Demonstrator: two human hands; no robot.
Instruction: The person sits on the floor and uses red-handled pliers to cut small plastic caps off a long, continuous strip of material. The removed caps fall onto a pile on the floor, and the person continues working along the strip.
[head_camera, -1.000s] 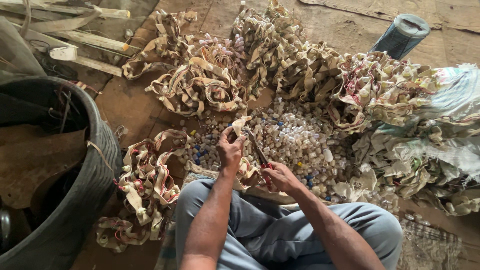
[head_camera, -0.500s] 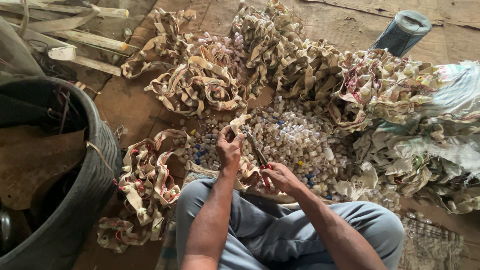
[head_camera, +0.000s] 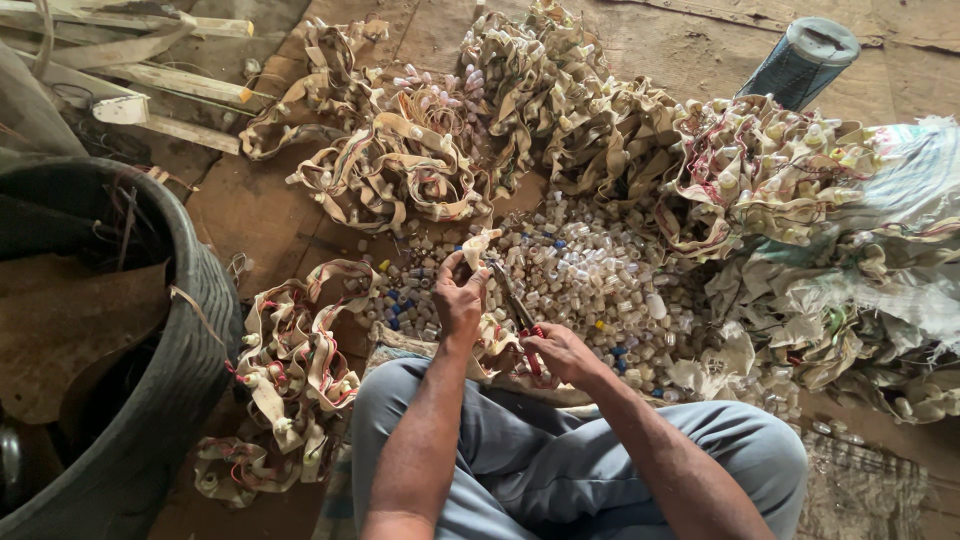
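Note:
My left hand (head_camera: 459, 295) pinches a beige strip (head_camera: 479, 245) with small sockets and wires on it, its end sticking up above my fingers. My right hand (head_camera: 561, 352) grips red-handled cutters (head_camera: 518, 308), whose jaws point up towards the strip beside my left thumb. Both hands are over my knees, in front of a heap of small clear, white and blue caps (head_camera: 585, 280) on the floor.
Tangled piles of the same beige strips (head_camera: 400, 170) lie ahead and to the right (head_camera: 770, 170); another pile (head_camera: 295, 360) sits at my left knee. A large dark tub (head_camera: 170, 380) stands left. A blue wire-mesh roll (head_camera: 800, 65) and woven sacks (head_camera: 900, 260) are far right.
My hands hardly moved. The cutters shifted slightly closer to the strip; the view drifted a little.

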